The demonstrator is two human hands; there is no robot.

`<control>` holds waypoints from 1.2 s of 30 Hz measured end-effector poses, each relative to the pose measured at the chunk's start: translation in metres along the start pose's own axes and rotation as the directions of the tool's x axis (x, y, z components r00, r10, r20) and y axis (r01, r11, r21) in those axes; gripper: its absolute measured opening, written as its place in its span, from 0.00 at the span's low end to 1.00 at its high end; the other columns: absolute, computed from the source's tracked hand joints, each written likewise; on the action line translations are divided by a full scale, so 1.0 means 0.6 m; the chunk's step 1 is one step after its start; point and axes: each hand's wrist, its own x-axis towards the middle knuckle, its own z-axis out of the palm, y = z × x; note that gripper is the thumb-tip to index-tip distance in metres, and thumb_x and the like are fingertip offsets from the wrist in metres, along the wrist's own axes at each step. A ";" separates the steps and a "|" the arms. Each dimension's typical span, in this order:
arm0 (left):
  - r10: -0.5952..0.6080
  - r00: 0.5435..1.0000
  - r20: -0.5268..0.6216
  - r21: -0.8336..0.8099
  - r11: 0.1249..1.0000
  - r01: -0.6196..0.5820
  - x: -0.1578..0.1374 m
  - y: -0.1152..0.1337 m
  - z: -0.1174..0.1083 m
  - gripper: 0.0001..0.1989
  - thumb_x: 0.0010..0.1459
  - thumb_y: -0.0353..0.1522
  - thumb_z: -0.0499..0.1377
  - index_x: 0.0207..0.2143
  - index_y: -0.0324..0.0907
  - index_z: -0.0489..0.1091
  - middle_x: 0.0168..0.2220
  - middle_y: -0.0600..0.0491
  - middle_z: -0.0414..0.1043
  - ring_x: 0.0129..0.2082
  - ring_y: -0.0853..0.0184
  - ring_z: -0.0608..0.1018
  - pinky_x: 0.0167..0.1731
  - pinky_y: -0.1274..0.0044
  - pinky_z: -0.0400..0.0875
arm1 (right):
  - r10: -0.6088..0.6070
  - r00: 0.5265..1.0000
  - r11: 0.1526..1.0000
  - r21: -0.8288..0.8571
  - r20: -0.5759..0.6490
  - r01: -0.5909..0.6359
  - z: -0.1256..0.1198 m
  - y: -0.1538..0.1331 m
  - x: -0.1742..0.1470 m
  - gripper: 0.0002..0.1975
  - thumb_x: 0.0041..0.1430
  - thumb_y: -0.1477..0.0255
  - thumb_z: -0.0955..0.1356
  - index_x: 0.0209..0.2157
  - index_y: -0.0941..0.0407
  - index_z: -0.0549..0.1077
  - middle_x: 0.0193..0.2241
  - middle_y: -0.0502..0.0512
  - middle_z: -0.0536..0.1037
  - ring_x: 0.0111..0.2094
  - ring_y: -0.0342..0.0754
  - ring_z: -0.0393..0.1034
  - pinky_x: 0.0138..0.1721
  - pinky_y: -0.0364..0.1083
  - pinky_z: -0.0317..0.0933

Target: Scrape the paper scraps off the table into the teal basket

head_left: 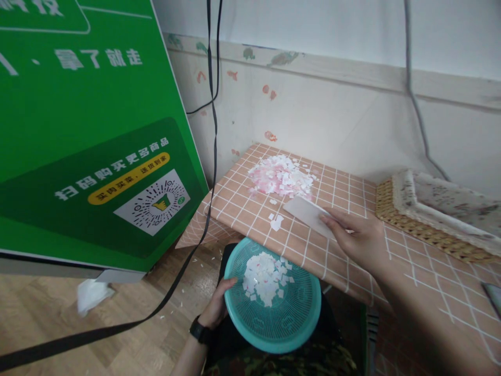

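My left hand (219,300) grips the rim of a teal plastic colander (289,318) held just below the table's front edge; most of its fingers are hidden behind the colander. Inside lie many small white paper scraps (264,277), a few tinged pink. My right hand (348,232) is closed on a flat whitish card (307,215), which rests on or just above the tablecloth. Beyond the card's far end sits a heap of white and pink paper bits (281,176). A few loose scraps (276,222) lie between the heap and the table edge.
A brown grid-patterned tablecloth (340,183) covers the table against the wall. A cloth-lined wicker basket (430,224) stands at right. To the left is a green sign panel (97,104) with a black strap (214,146) hanging beside it. White litter (93,296) lies on the floor.
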 end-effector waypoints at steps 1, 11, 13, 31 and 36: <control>-0.001 1.000 -0.004 0.000 1.000 0.001 0.000 0.000 0.000 0.12 0.52 0.34 0.61 0.35 0.36 0.78 0.33 0.46 0.81 0.29 0.59 0.80 0.38 0.69 0.72 | 0.023 0.999 0.998 -0.063 -0.035 -0.025 0.004 0.004 0.000 0.10 0.57 0.68 0.68 0.38 0.55 0.79 0.27 0.53 0.81 0.20 0.45 0.73 0.19 0.42 0.63; 0.012 0.991 -0.133 -0.070 0.997 -0.021 -0.022 0.018 0.018 0.10 0.46 0.34 0.64 0.29 0.36 0.78 0.27 0.49 0.80 0.25 0.62 0.79 0.31 0.73 0.72 | 0.013 0.999 0.995 -0.097 -0.047 -0.018 0.028 0.010 -0.008 0.11 0.58 0.67 0.66 0.39 0.54 0.79 0.25 0.52 0.81 0.19 0.44 0.72 0.20 0.41 0.61; 0.016 0.987 -0.158 -0.088 0.996 -0.030 -0.030 0.031 0.022 0.08 0.46 0.33 0.64 0.27 0.36 0.78 0.25 0.51 0.80 0.24 0.64 0.78 0.29 0.74 0.72 | 0.023 0.999 0.991 -0.133 -0.046 -0.029 0.028 0.010 -0.006 0.13 0.59 0.66 0.65 0.41 0.54 0.79 0.24 0.52 0.80 0.18 0.44 0.71 0.19 0.42 0.60; 0.087 0.972 -0.218 -0.126 0.985 -0.117 -0.063 0.100 0.036 0.07 0.47 0.31 0.64 0.29 0.35 0.76 0.26 0.50 0.79 0.25 0.64 0.78 0.30 0.74 0.72 | -0.095 0.990 0.995 0.053 0.100 0.090 0.025 -0.022 -0.023 0.13 0.61 0.69 0.64 0.42 0.56 0.77 0.27 0.53 0.81 0.22 0.44 0.73 0.23 0.42 0.64; 0.104 0.972 -0.211 -0.116 0.985 -0.130 -0.065 0.105 0.041 0.07 0.47 0.30 0.64 0.29 0.34 0.76 0.26 0.49 0.79 0.24 0.64 0.78 0.30 0.74 0.73 | -0.106 0.989 0.990 0.100 0.105 0.096 0.030 -0.036 -0.032 0.13 0.61 0.70 0.64 0.44 0.55 0.77 0.31 0.54 0.81 0.25 0.45 0.75 0.26 0.43 0.67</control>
